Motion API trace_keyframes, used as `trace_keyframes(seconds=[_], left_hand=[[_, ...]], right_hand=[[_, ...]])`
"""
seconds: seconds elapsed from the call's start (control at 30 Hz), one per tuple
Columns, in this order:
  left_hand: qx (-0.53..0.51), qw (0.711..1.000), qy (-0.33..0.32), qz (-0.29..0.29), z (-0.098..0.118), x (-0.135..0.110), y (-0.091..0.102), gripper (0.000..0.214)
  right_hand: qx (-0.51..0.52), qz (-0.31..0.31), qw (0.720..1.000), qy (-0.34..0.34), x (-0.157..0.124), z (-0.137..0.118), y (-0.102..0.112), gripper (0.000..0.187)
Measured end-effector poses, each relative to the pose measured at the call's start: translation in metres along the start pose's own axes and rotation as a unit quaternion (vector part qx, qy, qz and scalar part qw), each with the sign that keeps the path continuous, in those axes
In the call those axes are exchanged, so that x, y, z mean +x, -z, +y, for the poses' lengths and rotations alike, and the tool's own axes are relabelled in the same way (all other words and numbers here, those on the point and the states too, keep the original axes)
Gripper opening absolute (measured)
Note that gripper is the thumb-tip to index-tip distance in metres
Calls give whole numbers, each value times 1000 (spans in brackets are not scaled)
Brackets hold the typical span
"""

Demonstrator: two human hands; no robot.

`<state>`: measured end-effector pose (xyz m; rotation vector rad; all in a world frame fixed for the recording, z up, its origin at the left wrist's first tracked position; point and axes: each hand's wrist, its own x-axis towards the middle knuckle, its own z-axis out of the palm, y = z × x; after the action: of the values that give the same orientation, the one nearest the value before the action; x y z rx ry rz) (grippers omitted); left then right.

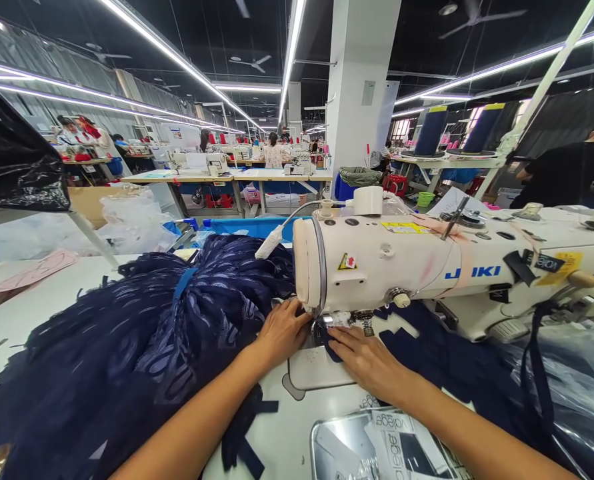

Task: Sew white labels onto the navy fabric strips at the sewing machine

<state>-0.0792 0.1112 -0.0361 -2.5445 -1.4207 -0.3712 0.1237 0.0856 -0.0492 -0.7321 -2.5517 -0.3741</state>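
A white sewing machine [371,260] reaches in from the right, its head over a metal plate [321,370]. My left hand [284,328] is at the left of the needle area, fingers bent together; the machine's head partly hides what they hold. My right hand [364,357] is just right of the presser foot, its fingers pressed together on a small navy fabric piece [331,343]. Beside my left arm lies a big heap of navy fabric pieces [217,300], gathered by a blue band [183,283].
More navy fabric [441,360] lies under the machine arm. In front sits a metal tray [321,443] with printed labels [394,433]. A small lamp [269,243] hangs from a bent stalk by the machine head. Thread cones [431,132] stand at back right, near a person [567,170].
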Motion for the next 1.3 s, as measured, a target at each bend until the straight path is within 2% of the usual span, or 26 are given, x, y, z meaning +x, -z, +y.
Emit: trace_keyframes(seconds=[0.33,0.7,0.97,1.3], left_hand=[[-8,1000,6,-5,2,1,4,20],[-6,1000,2,-8,0,1,2,21],[18,1000,10,-23,1,4,4,20],[19,1000,15,-7,0,5,-1,22]], right_hand=[[-9,-2,1000,-5,1,-1,2,29],[-19,-40,999,-5,0,0,-3,29],[-26,-37,999,-7,1,-2,-5,28],[-37,-42,997,-46,-3,-3,-17,34]])
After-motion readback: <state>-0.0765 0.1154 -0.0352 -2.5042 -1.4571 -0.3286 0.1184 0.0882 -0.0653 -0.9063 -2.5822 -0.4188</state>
